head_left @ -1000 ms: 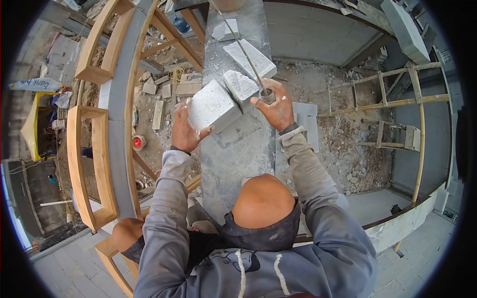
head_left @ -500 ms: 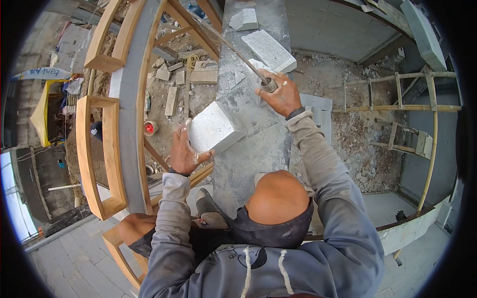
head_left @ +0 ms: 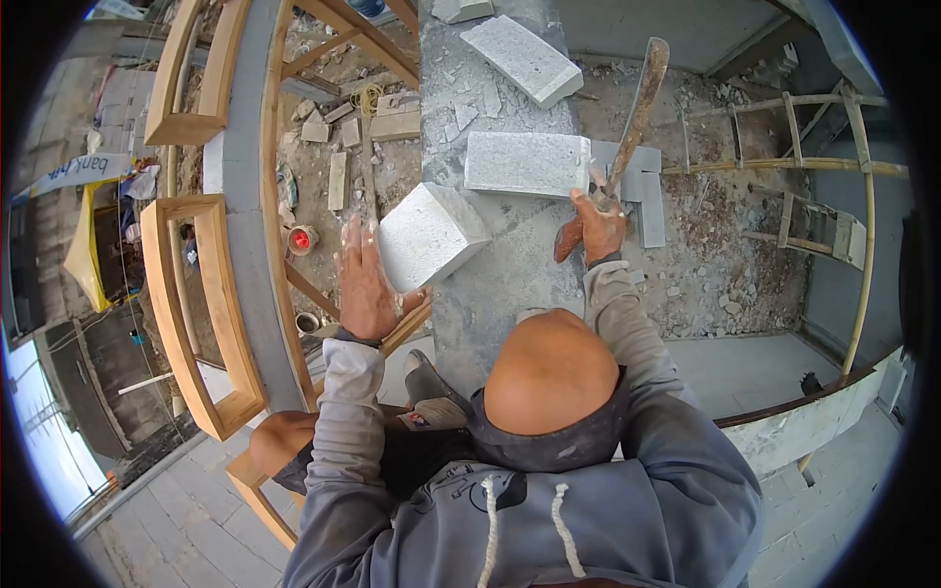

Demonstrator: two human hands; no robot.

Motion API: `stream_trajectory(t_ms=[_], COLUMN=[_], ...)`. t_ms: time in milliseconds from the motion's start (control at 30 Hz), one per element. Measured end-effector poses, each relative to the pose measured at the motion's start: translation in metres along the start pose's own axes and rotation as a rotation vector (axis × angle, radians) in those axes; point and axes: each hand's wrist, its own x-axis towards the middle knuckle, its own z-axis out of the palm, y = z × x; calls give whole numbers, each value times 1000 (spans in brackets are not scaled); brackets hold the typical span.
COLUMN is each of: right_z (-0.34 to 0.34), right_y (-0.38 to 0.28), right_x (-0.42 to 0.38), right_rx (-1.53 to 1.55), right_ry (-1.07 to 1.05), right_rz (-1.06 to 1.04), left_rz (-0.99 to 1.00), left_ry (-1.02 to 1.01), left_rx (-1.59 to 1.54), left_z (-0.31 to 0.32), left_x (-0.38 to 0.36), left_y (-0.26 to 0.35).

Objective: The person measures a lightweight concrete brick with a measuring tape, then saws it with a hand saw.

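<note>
A pale lightweight-concrete block [head_left: 428,235] sits askew on the grey plank [head_left: 520,255], its left corner past the plank's edge. My left hand [head_left: 371,284] lies along the block's left side, fingers stretched out and thumb by its lower corner. My right hand [head_left: 600,223] is wrapped around a machete [head_left: 642,113] near the base of its rusty blade. The blade points up and away; the brown handle sticks out below the fist. Right beside that hand, a second block [head_left: 527,163] lies across the plank, its right end at my fingers.
Farther along the plank are another block [head_left: 522,61], a broken piece [head_left: 461,10] and thin chips [head_left: 466,116]. Wooden frames [head_left: 201,314] stand on the left. Bamboo scaffolding [head_left: 784,165] and rubble are at right. A red-filled bucket [head_left: 302,239] stands below on the left.
My right hand has moved right and toward me; the machete has swung from pointing up-left to up-right. The second block now shows fully. My left fingers have straightened beside the first block.
</note>
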Motion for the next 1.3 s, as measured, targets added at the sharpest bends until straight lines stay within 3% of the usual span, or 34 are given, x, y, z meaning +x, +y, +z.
stream_trajectory(t_ms=[33,67,100,233,300,333,400,433,533,733,800,867,900,1000,1100,1200,1233,1300], right_z=[-8,-15,-20,-23,-19,-17,-13,-10,-7,18,20,14,9,8,29,36,35,22], right_y=[5,11,19,21,-3,-15,-32,-30,-34,-89,-69,8,15,14,-71,-84,-60,8], right_x=[2,2,2,-5,-25,-35,-57,-64,-71,-77,-70,-54,-51,-45,-43,-41,-38,-32], right_rx=[8,-170,-350,-421,-595,-591,-533,-487,-743,-468,-432,-1017,-1017,-922,-588,-514,-510,-935], right_ry=[13,1,-12,-40,-65,-62,-394,-418,-576,-713,-717,-802,-811,-829,-883,-836,-843,-958], right_rz=[-9,-92,-169,-357,-590,-590,-157,-273,-196,-226,-197,-166,-176,-38,-123,-154,-156,-112], left_rz=[-43,-93,-118,6,13,16,-55,-63,-97,-217,-248,-279,-287,-269,-264,-283,-282,-281], left_ry=[-43,-84,-110,36,18,18,57,64,41,36,27,66,75,52,83,78,79,77], left_rx=[172,344,279,119,139,143,143,107,181,165,173,133,137,173,138,149,149,145], left_z=[-2,-3,-2,17,11,11,15,16,19,23,26,29,28,29,30,28,28,29], left_x=[2,3,8,16,13,10,0,-7,-23,-19,-18,-23,-26,-28,-19,-19,-19,-23], left_y=[13,24,33,14,19,21,28,34,53,58,62,63,64,63,66,65,65,65])
